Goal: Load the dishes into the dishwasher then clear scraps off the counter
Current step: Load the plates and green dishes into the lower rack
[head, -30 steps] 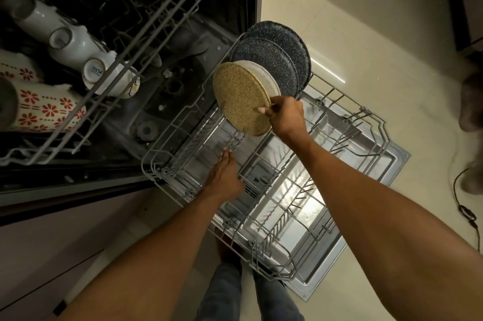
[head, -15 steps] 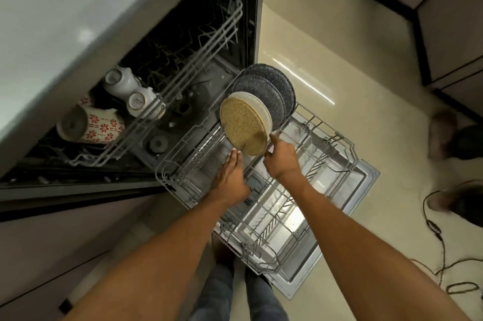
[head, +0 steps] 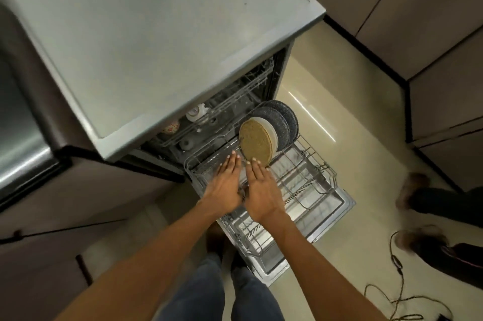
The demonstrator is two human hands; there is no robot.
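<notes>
Kitchen floor is showing around the pulled-out rack [head: 308, 179], where both flat, empty hands (left hand [head: 227, 184], right hand [head: 262, 193]) are now leaving the tan plate [head: 254, 141] standing mid-frame.

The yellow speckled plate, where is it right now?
In the head view the yellow speckled plate stands on edge at the back of the lower rack, in front of a white plate, just beyond the right hand.

A black cable [head: 397, 265] trails over the cream floor [head: 347, 122] — near cabinets [head: 418, 19].

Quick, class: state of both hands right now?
Left hand: open, fingers straight, holding nothing.
Right hand: open, fingers straight, holding nothing.
</notes>
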